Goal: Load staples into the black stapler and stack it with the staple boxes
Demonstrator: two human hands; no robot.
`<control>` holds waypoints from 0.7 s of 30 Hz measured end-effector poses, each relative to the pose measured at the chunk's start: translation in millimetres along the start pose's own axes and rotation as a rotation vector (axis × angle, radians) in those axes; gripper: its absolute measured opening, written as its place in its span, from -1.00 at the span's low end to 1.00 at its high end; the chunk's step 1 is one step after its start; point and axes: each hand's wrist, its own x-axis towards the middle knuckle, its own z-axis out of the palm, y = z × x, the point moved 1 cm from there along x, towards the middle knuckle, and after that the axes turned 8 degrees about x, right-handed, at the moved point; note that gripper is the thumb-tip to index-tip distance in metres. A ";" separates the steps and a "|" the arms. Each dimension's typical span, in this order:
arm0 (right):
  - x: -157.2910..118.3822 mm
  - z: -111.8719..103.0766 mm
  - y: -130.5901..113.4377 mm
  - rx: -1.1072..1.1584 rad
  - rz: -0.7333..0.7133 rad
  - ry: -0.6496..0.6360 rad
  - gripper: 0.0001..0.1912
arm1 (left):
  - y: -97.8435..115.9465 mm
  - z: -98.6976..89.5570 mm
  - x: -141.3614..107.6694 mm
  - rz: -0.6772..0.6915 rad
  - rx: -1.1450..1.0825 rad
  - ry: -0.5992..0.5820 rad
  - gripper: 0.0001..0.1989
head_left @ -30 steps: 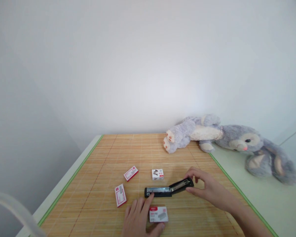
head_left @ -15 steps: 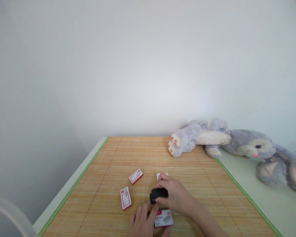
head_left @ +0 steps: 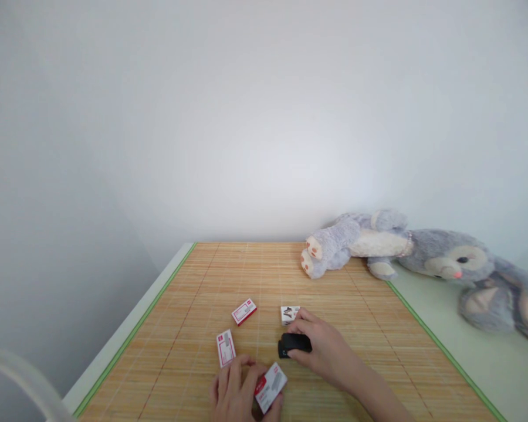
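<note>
My right hand (head_left: 319, 349) grips a small black stapler (head_left: 295, 343) between thumb and fingers, low over the mat. My left hand (head_left: 237, 390) is closed around a white and red staple box (head_left: 271, 387), which is tilted with its printed face up. Close beyond my left fingers lies a smaller white and red staple box (head_left: 226, 347). Another such small box (head_left: 244, 311) rests farther back. Just behind my right fingertips is a white box with a dark picture on top (head_left: 289, 314), partly covered by the hand.
A bamboo mat (head_left: 193, 351) with green edging covers the table (head_left: 466, 328). A grey plush rabbit (head_left: 378, 243) lies across the back right corner against the wall. A pale curved object (head_left: 22, 378) shows at the lower left.
My left hand has moved left with its staple box, which has turned and tilted. My right hand has shifted slightly right with the stapler, uncovering more of the white box behind.
</note>
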 end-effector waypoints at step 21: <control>-20.6 -19.2 41.1 -0.141 0.150 0.286 -0.78 | -65.5 8.1 52.9 -0.025 -0.183 -0.127 -0.29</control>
